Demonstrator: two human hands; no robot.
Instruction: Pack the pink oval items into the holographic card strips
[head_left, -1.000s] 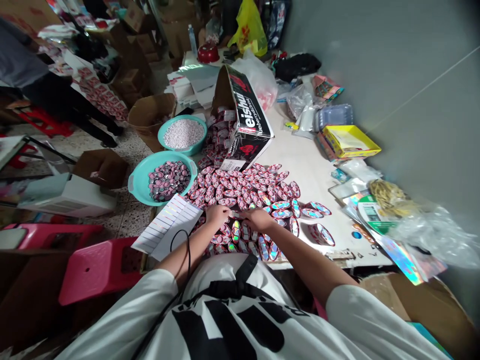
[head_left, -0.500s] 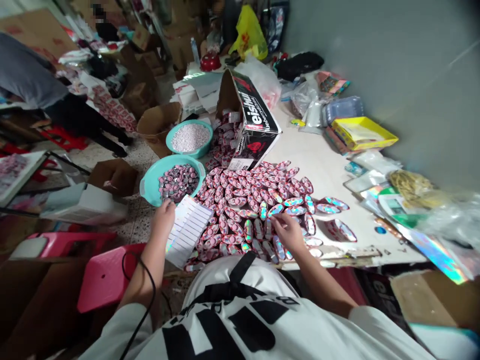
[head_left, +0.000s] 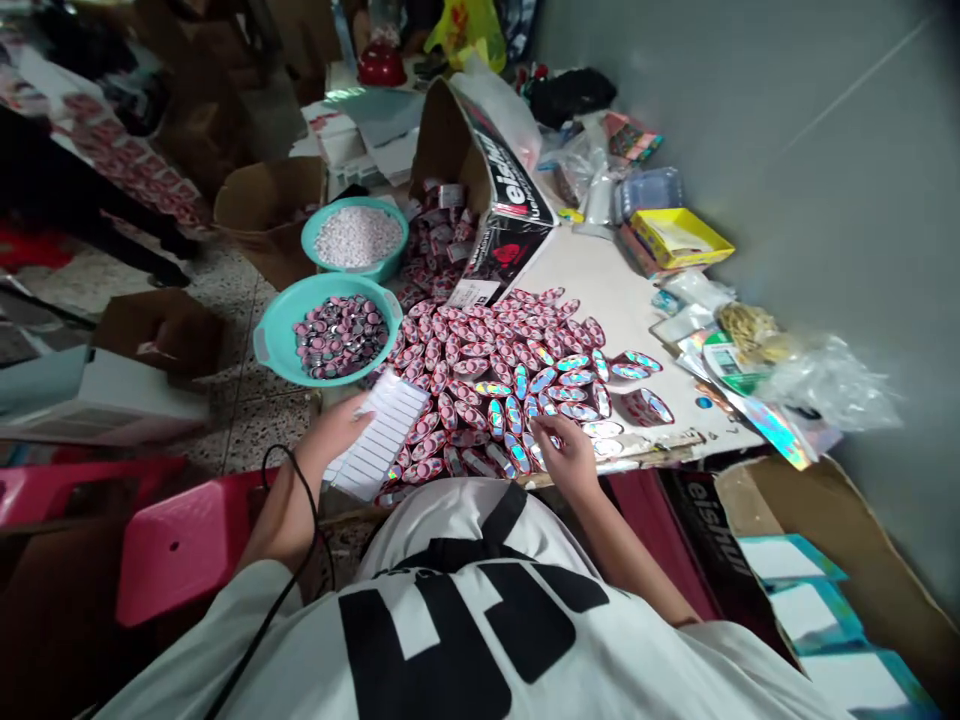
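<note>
Many oval pink and holographic pieces (head_left: 495, 365) lie spread in rows on the pale table (head_left: 600, 290) in front of me. My left hand (head_left: 339, 428) grips the left edge of a white lined sheet (head_left: 386, 435) that lies over the near-left end of the rows. My right hand (head_left: 564, 455) is at the front edge of the table, its fingers curled and pinched on one of the oval pieces there.
Two teal basins stand at the table's left: one (head_left: 274, 340) with round pink-grey discs, one (head_left: 394, 255) with white pieces. A printed black carton (head_left: 502, 215) lies open behind the rows. Yellow tray (head_left: 679, 235), plastic bags (head_left: 825, 380), pink stool (head_left: 187, 545), open cardboard box (head_left: 795, 500).
My left hand moved from the middle of the rows out to the white sheet and took its edge. My right hand drew back toward the table's front edge. The view tilted down.
</note>
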